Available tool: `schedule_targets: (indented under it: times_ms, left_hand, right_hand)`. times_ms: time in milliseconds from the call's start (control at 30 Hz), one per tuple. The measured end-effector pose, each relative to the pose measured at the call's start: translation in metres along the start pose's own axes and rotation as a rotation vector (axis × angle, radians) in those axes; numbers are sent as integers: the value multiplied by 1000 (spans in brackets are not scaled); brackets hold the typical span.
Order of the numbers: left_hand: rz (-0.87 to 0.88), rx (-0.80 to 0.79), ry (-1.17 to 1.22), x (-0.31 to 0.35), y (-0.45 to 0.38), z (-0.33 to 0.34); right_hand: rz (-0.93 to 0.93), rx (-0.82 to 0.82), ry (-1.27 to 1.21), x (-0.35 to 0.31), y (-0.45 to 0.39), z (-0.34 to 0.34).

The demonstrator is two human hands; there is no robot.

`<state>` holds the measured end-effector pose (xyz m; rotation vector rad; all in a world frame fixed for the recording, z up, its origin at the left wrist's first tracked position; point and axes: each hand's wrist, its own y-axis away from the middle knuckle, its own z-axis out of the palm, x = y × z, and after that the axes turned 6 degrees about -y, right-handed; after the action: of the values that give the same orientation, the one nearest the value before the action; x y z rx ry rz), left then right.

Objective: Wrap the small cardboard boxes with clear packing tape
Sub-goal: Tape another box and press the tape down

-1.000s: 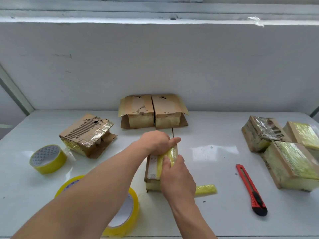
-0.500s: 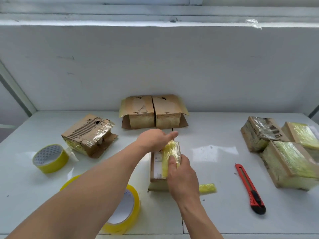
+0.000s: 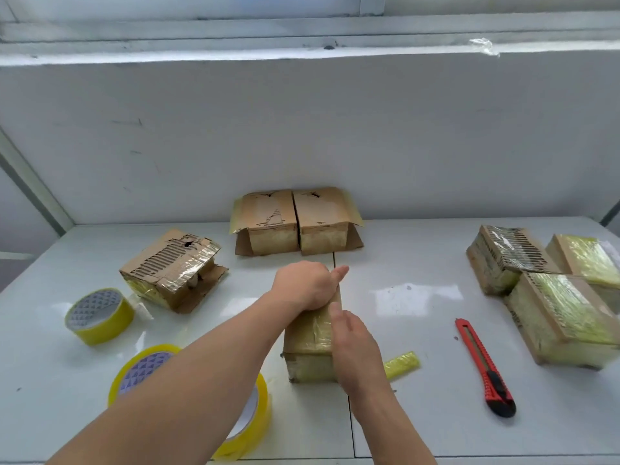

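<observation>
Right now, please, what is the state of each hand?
Left hand: rests on top of the small box, thumb out; whether it grips cannot be told.
Right hand: open, fingers straight against the box's right side.

A red knife (image 3: 484,366) with a black end lies flat on the white table (image 3: 419,427). It is off to the right, with bare table all around it. Behind the table stands a grey wall (image 3: 302,135). A white ledge (image 3: 235,57) runs along the top of the wall. A crumpled bit of clear plastic (image 3: 483,47) sits on the ledge, far to the right.
</observation>
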<state>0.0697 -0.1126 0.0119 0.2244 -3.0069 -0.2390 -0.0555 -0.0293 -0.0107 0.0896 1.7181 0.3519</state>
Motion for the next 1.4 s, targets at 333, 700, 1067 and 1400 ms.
schedule_targets:
  times_ms: [333,700,1067,1400]
  left_hand:
    - [32,79,-39,-3,3,5]
    - [-71,57,1080,-38,10,11]
    - [-33,120,49,-12,9,7]
    - [-56,72,87,-19,4,14]
  right_hand:
    - [-130,27,78,18,7,13]
    - [-10,23,-439,19,8,3]
    - [36,87,-231,20,-1,-3]
    - [-116,27,95,16,5,3]
